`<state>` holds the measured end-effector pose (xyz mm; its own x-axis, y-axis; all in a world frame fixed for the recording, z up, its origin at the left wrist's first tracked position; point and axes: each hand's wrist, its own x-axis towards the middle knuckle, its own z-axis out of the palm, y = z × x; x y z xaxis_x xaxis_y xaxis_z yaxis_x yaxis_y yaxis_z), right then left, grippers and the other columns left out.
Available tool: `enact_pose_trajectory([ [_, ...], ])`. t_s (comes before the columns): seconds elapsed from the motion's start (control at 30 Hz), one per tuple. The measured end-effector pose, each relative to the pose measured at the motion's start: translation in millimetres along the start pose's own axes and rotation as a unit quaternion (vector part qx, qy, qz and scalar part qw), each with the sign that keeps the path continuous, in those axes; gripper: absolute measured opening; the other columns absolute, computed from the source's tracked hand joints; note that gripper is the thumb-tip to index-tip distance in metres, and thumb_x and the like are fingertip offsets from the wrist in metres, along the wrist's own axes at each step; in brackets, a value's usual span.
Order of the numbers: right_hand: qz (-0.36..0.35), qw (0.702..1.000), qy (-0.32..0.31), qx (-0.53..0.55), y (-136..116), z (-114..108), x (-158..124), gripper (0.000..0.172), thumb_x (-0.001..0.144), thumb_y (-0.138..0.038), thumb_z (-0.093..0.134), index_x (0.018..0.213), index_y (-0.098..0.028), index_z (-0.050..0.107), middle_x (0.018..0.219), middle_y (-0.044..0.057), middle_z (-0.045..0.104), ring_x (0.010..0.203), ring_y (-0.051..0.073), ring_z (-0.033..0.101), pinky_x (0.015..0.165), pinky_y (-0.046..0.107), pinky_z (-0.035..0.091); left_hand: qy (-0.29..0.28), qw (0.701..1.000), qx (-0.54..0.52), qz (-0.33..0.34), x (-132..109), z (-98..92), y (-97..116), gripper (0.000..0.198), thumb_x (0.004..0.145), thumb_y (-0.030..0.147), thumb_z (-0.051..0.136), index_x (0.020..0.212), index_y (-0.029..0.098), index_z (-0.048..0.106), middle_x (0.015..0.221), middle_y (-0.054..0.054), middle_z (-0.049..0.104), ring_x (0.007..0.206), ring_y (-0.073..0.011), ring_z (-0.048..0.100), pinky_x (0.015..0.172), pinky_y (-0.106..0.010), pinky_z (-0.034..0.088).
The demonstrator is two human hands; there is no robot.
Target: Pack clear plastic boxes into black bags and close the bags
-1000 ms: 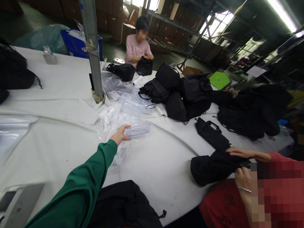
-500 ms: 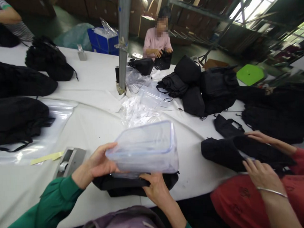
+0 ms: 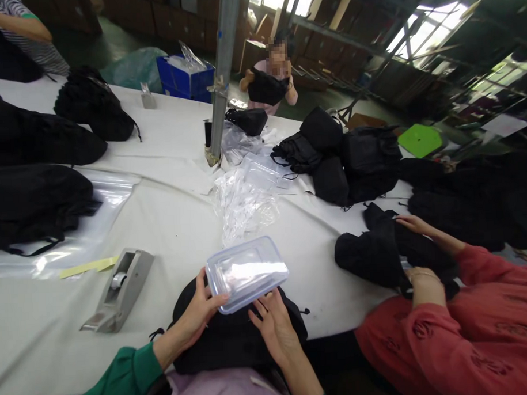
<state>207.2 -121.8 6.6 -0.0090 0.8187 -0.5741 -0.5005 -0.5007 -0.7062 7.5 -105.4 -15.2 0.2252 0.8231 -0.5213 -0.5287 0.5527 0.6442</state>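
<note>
A clear plastic box with a lid [image 3: 247, 272] is tilted above a black bag [image 3: 238, 339] near the table's front edge. My left hand [image 3: 198, 315] grips the box at its left end, the thumb on the lid. Under the box's lower right edge, my right hand [image 3: 272, 324] has its fingers spread, close to the box and over the black bag. Whether its fingertips touch the box is hard to tell. Part of the bag is hidden beneath the box and my hands.
A tape dispenser [image 3: 122, 292] lies on the white table [image 3: 160, 224], left. Clear plastic bags [image 3: 242, 204] lie behind the box. Black bags [image 3: 331, 160] are heaped back right, around a metal post [image 3: 225, 78]. A person in red [image 3: 475, 322] works at right.
The box has turned so its lid faces up more, and has moved slightly lower. My right hand's fingers have spread. Across the table, a person has lifted a black bag.
</note>
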Motion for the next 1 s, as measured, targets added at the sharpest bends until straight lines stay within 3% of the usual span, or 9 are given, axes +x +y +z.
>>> enact_pose_trajectory([
  [0.13,-0.001,0.998,0.033,0.062,8,18,10,0.056,0.081,-0.05,0.067,0.127,-0.024,0.05,0.125,0.008,0.065,0.113,0.028,0.062,0.094,0.047,0.051,-0.06,0.995,0.07,0.025,-4,5.4,-12,0.115,0.073,0.038,0.076,0.146,0.036,-0.013,0.146,-0.015,0.044,0.125,-0.0304,0.054,0.103,-0.044,0.045],
  [0.2,-0.033,0.993,0.055,0.096,1,18,15,0.046,0.083,-0.045,0.065,0.121,-0.021,0.056,0.115,0.006,0.07,0.111,0.027,0.063,0.097,0.045,0.05,-0.094,0.972,0.204,0.071,-8,1.2,-11,0.108,0.078,0.045,0.07,0.149,0.032,-0.01,0.147,-0.017,0.041,0.13,-0.0324,0.049,0.107,-0.047,0.041],
  [0.27,-0.043,0.987,0.085,0.132,-14,11,18,0.04,0.084,-0.046,0.062,0.115,-0.021,0.061,0.108,0.004,0.073,0.109,0.025,0.064,0.099,0.043,0.049,-0.08,0.896,0.41,0.148,-9,-3.9,-8,0.102,0.075,0.046,0.073,0.151,0.029,0.009,0.15,-0.017,0.036,0.138,-0.0368,0.035,0.115,-0.052,0.027],
  [0.33,-0.023,0.984,0.081,0.16,-31,-2,17,0.039,0.085,-0.048,0.06,0.112,-0.021,0.064,0.106,0.003,0.074,0.108,0.026,0.065,0.1,0.043,0.05,-0.041,0.761,0.621,0.181,-6,-6.9,-8,0.098,0.068,0.037,0.079,0.149,0.027,0.025,0.15,-0.017,0.035,0.141,-0.0414,0.024,0.116,-0.057,0.018],
  [0.4,0.01,0.984,0.051,0.168,-45,-16,10,0.039,0.083,-0.048,0.062,0.11,-0.021,0.066,0.105,0.004,0.074,0.104,0.026,0.067,0.097,0.044,0.052,-0.036,0.647,0.747,0.149,5,-6.8,-10,0.09,0.067,0.021,0.075,0.146,0.025,0.033,0.139,-0.018,0.047,0.132,-0.0425,0.038,0.109,-0.059,0.028],
  [0.47,0.039,0.984,0.029,0.17,-52,-28,0,0.037,0.081,-0.047,0.066,0.105,-0.02,0.069,0.099,0.005,0.076,0.097,0.026,0.069,0.092,0.041,0.055,-0.065,0.602,0.789,0.109,21,-4.9,-8,0.073,0.066,0.01,0.066,0.136,0.022,0.047,0.117,-0.014,0.062,0.111,-0.0355,0.057,0.096,-0.049,0.043],
  [0.63,0.164,0.977,0.006,0.137,-37,-45,-25,0.039,0.077,-0.052,0.069,0.088,-0.015,0.072,0.076,0.006,0.075,0.068,0.023,0.069,0.068,0.036,0.06,-0.087,0.629,0.765,0.11,72,-3.7,22,0.026,0.075,0.02,0.057,0.1,0.02,0.063,0.099,-0.008,0.068,0.098,-0.0275,0.063,0.088,-0.038,0.047],
  [0.83,0.232,0.97,-0.021,0.066,-2,-40,-8,0.028,0.083,-0.045,0.063,0.082,-0.018,0.07,0.068,0.002,0.072,0.061,0.017,0.065,0.065,0.029,0.057,-0.114,0.673,0.725,0.098,118,-4.1,56,0.028,0.085,0.034,0.053,0.105,0.016,0.061,0.102,-0.008,0.069,0.094,-0.0214,0.065,0.082,-0.033,0.05],
  [1.0,0.265,0.964,-0.033,0.008,16,-29,30,0.037,0.084,-0.049,0.058,0.084,-0.013,0.069,0.071,0.008,0.072,0.07,0.024,0.07,0.069,0.036,0.057,-0.165,0.662,0.72,0.125,122,6.9,63,0.024,0.084,0.035,0.055,0.099,0.018,0.064,0.1,-0.008,0.07,0.093,-0.0229,0.066,0.083,-0.034,0.048],
])
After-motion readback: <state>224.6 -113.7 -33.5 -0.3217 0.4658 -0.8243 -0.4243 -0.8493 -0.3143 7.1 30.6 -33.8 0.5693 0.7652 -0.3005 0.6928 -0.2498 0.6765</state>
